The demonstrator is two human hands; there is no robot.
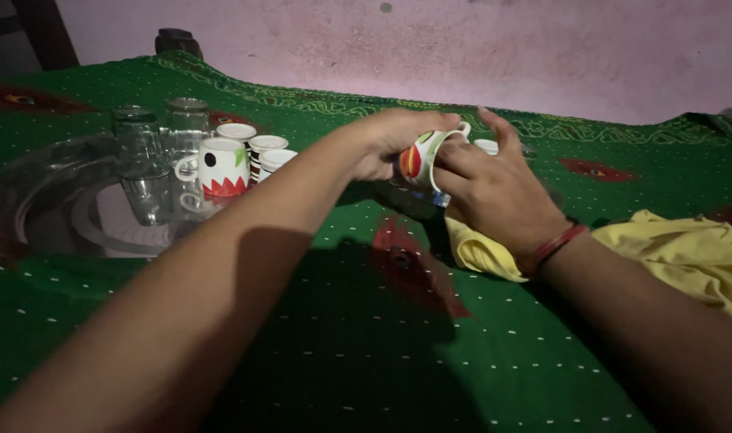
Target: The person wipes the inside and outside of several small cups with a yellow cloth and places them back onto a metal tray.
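Both hands grip the tilted painted cup (420, 158), right hand (494, 192) seemingly clutching yellow cloth (687, 252)

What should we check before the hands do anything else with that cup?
1. Left hand grips the painted cup: ok.
2. Right hand touches the cup: ok.
3. Yellow cloth lies close by, under the right wrist: ok.
4. Cup tipped sideways, inside empty: cannot tell.
5. Tray has bare room beside the glasses and cups: ok.
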